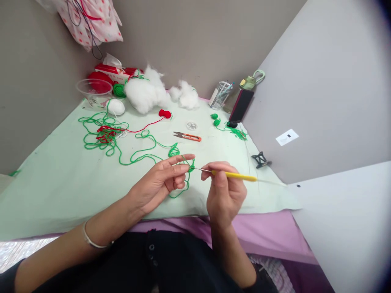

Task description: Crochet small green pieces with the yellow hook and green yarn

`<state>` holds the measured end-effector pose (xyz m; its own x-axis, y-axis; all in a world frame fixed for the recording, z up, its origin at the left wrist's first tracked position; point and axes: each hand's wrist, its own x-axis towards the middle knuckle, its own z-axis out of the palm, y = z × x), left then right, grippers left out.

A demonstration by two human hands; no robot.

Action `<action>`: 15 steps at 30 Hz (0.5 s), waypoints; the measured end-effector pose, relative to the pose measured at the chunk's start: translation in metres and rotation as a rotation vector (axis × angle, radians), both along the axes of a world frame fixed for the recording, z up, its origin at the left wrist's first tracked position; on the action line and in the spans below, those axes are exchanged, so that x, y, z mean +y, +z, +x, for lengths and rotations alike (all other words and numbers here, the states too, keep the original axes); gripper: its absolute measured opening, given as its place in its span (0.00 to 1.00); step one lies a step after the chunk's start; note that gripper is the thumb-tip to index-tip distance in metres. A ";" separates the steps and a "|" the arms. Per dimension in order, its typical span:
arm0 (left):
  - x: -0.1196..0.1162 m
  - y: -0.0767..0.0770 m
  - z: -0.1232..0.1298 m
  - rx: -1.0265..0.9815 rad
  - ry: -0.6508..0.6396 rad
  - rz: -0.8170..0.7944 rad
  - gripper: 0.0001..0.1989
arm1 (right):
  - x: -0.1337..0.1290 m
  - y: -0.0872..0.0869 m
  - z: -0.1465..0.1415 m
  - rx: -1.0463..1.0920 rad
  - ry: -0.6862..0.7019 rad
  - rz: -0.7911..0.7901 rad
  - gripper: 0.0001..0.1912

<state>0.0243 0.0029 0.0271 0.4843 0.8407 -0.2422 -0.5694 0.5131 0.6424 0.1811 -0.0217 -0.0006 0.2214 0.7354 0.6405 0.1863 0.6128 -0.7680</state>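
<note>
My left hand [165, 178] pinches a small piece of green crochet [191, 167], its index finger stretched out with green yarn over it. In my right hand [225, 191] is a crochet hook with a yellow handle [241, 176]; its thin metal shaft points left and the tip meets the green piece. A loop of green yarn hangs below my left fingers. More green yarn [143, 156] runs left across the table to a loose tangle, where red yarn [106, 134] is mixed in.
Orange-handled snips [187, 136] and a small round dish [192, 126] lie beyond my hands. Farther back are white stuffing [146, 91], a red crochet piece [165, 114], a plastic tub [94, 87], a pen cup [220, 95], a phone [241, 106] and a black stand [261, 160].
</note>
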 end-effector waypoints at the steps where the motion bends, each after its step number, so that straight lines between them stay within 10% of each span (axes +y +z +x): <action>1: 0.000 0.000 0.000 0.009 0.002 0.030 0.19 | 0.001 0.002 0.000 0.071 0.050 -0.038 0.12; 8: -0.004 -0.002 0.005 0.162 0.071 0.205 0.22 | 0.001 0.001 -0.004 -0.174 -0.003 0.043 0.12; 15: 0.001 -0.003 0.005 0.021 0.014 0.010 0.16 | 0.001 -0.006 0.000 -0.332 -0.160 0.186 0.17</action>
